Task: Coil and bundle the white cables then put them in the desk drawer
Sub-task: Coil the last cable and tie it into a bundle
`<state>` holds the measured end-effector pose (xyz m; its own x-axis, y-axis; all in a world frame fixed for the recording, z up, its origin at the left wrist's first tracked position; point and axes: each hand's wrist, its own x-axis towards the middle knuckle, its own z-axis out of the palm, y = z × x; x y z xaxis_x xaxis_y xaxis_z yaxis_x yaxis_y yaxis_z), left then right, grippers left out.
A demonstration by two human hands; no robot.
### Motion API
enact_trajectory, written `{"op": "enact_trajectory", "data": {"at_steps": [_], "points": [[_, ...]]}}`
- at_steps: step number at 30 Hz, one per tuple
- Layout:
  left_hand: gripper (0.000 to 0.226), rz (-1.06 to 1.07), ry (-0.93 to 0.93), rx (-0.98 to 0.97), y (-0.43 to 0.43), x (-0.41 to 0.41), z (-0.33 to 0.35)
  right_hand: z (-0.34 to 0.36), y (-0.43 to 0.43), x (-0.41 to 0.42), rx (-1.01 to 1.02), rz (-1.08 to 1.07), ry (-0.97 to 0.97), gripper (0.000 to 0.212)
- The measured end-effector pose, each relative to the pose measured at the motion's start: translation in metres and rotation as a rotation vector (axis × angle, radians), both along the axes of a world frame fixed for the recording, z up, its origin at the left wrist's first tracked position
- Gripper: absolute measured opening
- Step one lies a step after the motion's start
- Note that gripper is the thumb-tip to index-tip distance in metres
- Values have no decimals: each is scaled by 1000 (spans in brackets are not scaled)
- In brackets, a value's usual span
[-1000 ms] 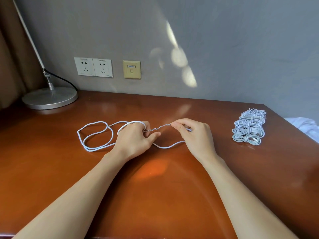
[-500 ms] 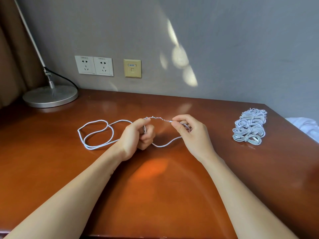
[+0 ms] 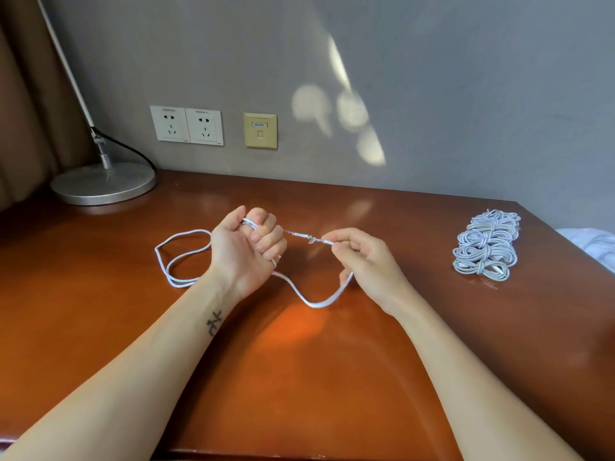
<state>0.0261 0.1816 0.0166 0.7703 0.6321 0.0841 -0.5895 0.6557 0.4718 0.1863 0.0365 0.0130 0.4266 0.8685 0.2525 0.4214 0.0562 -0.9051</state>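
Observation:
A loose white cable (image 3: pixel 173 261) lies in loops on the wooden desk (image 3: pixel 299 377). My left hand (image 3: pixel 248 249) is turned palm up, fingers curled round a turn of the cable. My right hand (image 3: pixel 361 259) pinches the cable's frayed end, where bare wire shows. Between the hands a slack length sags onto the desk. Several coiled and tied white cable bundles (image 3: pixel 486 244) lie in a pile at the desk's right side. No drawer is in view.
A lamp with a round metal base (image 3: pixel 103 183) stands at the back left, its black cord running behind. Two wall sockets (image 3: pixel 186 125) and a yellow data port (image 3: pixel 260 130) sit above the desk. White cloth (image 3: pixel 592 244) shows past the right edge.
My left hand has rolled from palm down to palm up with the cable wrapped round it. The right hand stays pinching the frayed end. The camera has tilted slightly.

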Motion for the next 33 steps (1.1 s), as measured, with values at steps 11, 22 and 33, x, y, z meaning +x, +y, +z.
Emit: {"op": "enact_trajectory", "data": {"at_steps": [11, 22, 33], "points": [[35, 130, 2, -176, 9, 3, 2, -2, -3, -7, -135, 90, -184, 22], [50, 347, 347, 294, 4, 13, -3, 2, -2, -13, -205, 177, -151, 19], [40, 678, 863, 1250, 4, 5, -13, 8, -2, -12, -15, 143, 107, 32]]}}
